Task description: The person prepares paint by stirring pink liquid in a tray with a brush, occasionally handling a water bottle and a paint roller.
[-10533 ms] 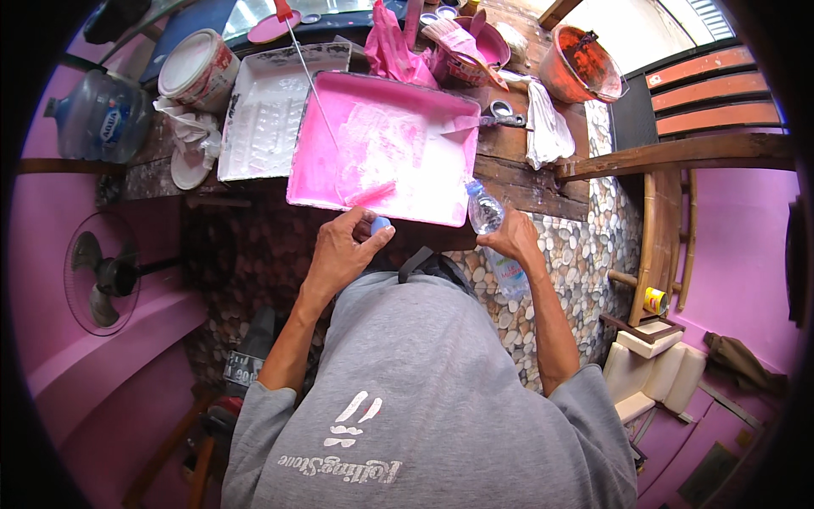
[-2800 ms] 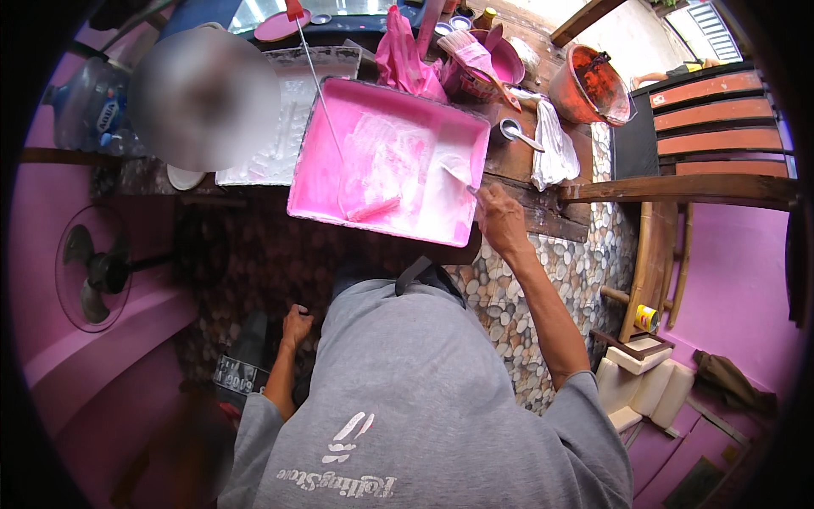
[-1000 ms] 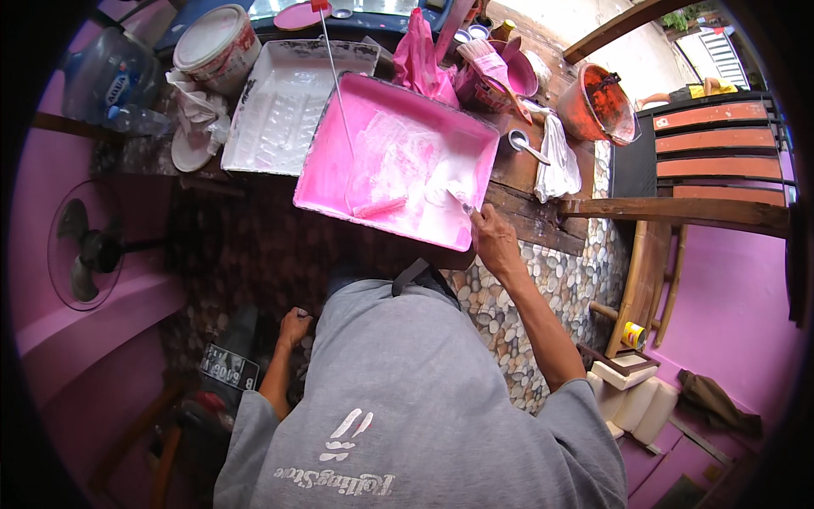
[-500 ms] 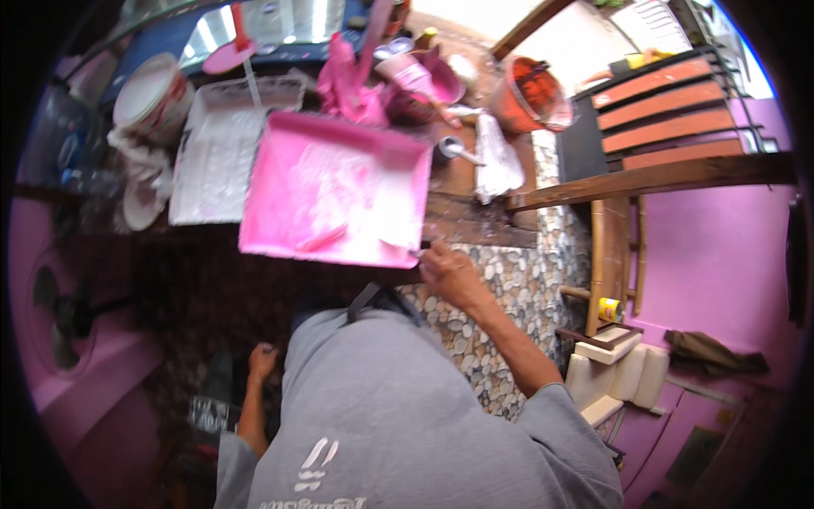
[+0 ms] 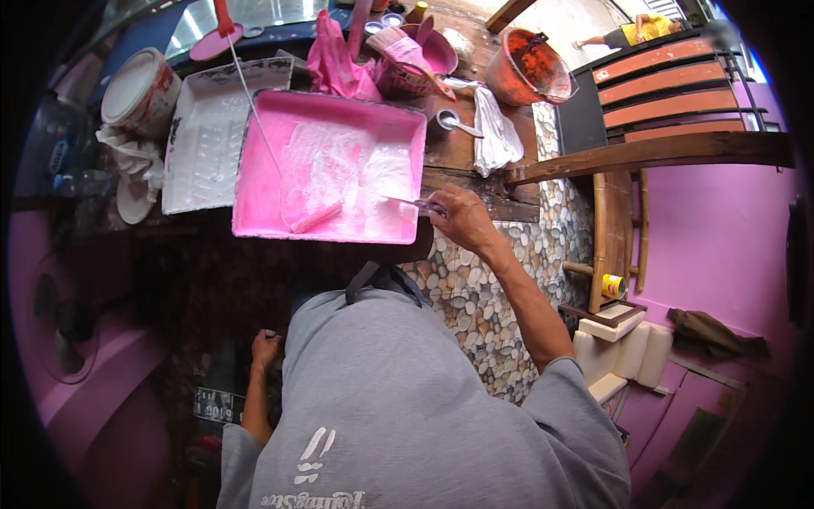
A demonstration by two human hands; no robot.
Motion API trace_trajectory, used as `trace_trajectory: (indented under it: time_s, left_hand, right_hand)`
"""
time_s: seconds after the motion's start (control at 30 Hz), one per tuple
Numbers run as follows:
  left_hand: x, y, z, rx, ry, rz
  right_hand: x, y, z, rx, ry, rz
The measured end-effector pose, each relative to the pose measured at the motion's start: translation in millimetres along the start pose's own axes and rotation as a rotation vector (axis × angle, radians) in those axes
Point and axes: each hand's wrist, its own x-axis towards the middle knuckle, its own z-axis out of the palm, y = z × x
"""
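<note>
My right hand (image 5: 466,219) is closed round a slim tool (image 5: 409,201) with a pale, narrow tip. The tip is over the right part of a pink paint tray (image 5: 246,182), which holds pink and white paint. In the tray lies a paint roller (image 5: 316,218), its long wire leading up to a red handle (image 5: 223,19) at the far left. My left hand (image 5: 265,348) hangs low beside my body with curled fingers; what they hold, if anything, is hidden. A paint-crusted white tray (image 5: 193,170) sits left of the pink one.
On the wooden table (image 5: 479,197) are a white rag (image 5: 496,144), a small cup (image 5: 443,121), a pink paint can (image 5: 398,82) with a paintbrush (image 5: 405,49) and an orange-stained bucket (image 5: 530,72). A white pail (image 5: 136,89) stands left. Someone in yellow (image 5: 653,30) is at upper right.
The tool in my right hand has moved away from the pink tray's near right corner, farther up along its right side. My view has shifted slightly, and a person shows more at upper right.
</note>
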Motion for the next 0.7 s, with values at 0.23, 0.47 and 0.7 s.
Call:
trace_trajectory:
  time_s: [0.23, 0.47, 0.7]
  left_hand:
    - [-11, 14, 1, -0.010, 0.019, -0.019]
    - [-11, 11, 3, -0.016, -0.004, -0.059]
    - [-11, 17, -1, 0.004, 0.018, -0.017]
  right_hand:
    - [7, 1, 15, 0.037, -0.001, 0.017]
    - [6, 1, 14, 0.116, -0.131, -0.124]
    - [11, -12, -2, 0.062, -0.085, -0.059]
